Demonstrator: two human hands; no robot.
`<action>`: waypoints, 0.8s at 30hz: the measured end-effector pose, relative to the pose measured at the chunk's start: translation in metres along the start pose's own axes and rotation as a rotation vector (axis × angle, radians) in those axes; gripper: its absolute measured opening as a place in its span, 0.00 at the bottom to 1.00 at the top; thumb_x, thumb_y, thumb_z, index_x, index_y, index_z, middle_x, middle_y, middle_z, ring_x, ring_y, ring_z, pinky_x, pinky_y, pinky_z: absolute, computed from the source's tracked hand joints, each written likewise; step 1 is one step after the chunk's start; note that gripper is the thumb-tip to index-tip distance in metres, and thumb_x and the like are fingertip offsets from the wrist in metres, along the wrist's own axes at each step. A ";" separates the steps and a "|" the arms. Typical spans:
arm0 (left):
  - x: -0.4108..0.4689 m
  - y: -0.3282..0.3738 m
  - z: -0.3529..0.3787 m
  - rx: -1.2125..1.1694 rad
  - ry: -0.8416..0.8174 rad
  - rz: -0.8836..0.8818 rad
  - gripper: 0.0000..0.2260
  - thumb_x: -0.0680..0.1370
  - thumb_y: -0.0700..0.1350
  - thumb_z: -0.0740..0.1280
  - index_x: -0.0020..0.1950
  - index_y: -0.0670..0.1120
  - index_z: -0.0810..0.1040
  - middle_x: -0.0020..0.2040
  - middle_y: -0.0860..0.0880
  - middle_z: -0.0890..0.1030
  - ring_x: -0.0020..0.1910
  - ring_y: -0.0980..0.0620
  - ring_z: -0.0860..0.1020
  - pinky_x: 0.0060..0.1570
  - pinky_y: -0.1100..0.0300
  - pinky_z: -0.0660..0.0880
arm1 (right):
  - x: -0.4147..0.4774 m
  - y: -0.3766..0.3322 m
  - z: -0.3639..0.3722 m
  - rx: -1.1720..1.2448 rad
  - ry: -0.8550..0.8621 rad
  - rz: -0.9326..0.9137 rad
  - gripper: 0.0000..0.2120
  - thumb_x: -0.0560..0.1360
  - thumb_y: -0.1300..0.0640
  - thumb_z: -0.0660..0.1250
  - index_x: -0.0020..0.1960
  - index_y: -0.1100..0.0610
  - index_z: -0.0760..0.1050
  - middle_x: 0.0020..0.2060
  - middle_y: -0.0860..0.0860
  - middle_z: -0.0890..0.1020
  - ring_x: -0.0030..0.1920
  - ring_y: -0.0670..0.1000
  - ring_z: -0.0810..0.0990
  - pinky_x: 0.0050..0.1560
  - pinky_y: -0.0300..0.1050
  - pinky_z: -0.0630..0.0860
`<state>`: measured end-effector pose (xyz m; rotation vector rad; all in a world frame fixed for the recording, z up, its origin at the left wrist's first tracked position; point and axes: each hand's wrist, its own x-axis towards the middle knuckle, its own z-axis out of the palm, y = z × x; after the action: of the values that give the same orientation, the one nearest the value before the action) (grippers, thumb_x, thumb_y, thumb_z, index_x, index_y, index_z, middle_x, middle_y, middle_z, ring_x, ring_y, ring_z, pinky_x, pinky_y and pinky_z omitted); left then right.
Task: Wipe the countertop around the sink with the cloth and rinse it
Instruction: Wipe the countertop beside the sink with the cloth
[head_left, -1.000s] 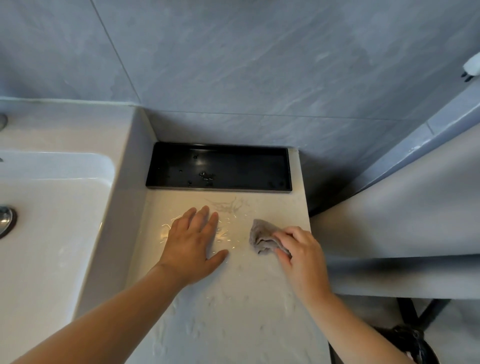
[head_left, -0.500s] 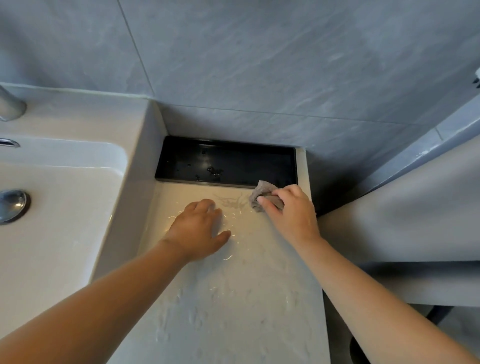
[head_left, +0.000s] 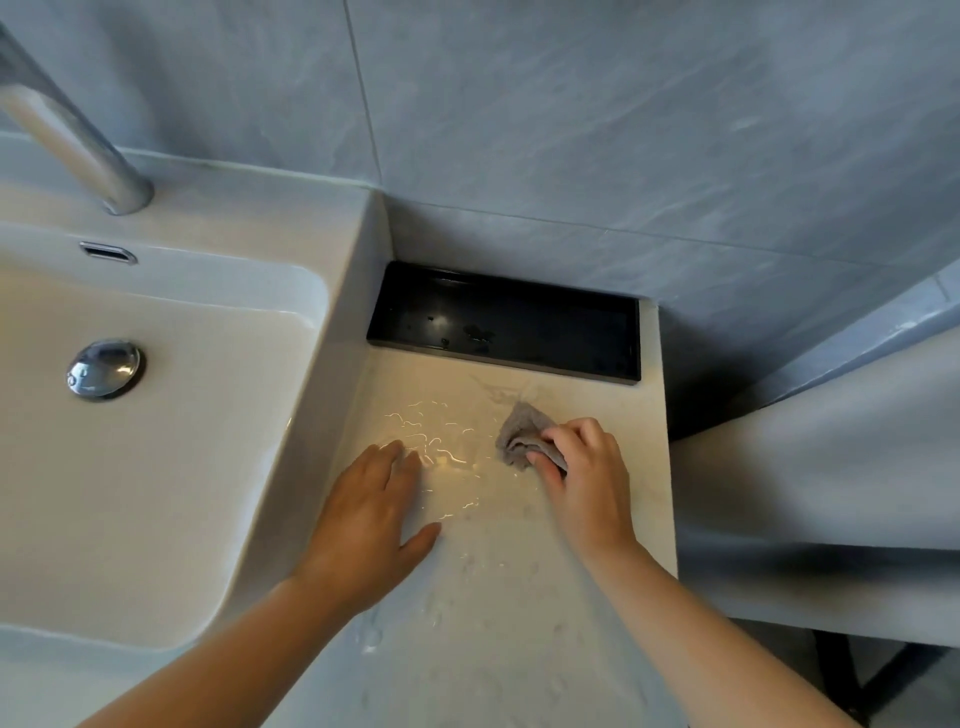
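Black tray holding small droplets, grey cloth in right hand

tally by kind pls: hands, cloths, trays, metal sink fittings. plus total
Hands: 2 (left hand, right hand)
Cloths: 1 (grey cloth, gripped by the right hand)
Trays: 1 (black tray)
Metal sink fittings: 3 (faucet, drain stopper, overflow slot)
Total: 7
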<state>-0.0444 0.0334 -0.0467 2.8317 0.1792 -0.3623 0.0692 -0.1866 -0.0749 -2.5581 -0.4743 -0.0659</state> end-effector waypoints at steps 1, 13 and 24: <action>-0.002 -0.003 0.003 -0.005 -0.012 -0.021 0.39 0.71 0.70 0.47 0.75 0.47 0.59 0.75 0.46 0.61 0.73 0.44 0.60 0.70 0.49 0.62 | -0.005 -0.001 -0.001 0.021 -0.020 -0.009 0.12 0.72 0.51 0.71 0.53 0.54 0.79 0.46 0.48 0.75 0.44 0.48 0.73 0.39 0.36 0.71; -0.014 -0.017 0.014 -0.058 0.011 -0.025 0.37 0.72 0.68 0.45 0.77 0.50 0.54 0.78 0.52 0.49 0.77 0.50 0.48 0.72 0.56 0.45 | 0.063 -0.003 -0.027 0.098 -0.013 0.029 0.09 0.72 0.55 0.73 0.49 0.59 0.83 0.44 0.50 0.80 0.42 0.48 0.76 0.37 0.35 0.68; -0.021 -0.010 0.013 -0.112 0.036 -0.056 0.39 0.71 0.70 0.41 0.77 0.52 0.47 0.78 0.54 0.42 0.76 0.53 0.41 0.72 0.58 0.41 | 0.050 -0.027 0.021 0.015 0.113 0.184 0.15 0.74 0.45 0.67 0.50 0.56 0.83 0.53 0.52 0.80 0.56 0.55 0.75 0.55 0.52 0.69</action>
<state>-0.0686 0.0370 -0.0555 2.7281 0.2786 -0.3031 0.1058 -0.1386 -0.0726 -2.5545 -0.1945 -0.1390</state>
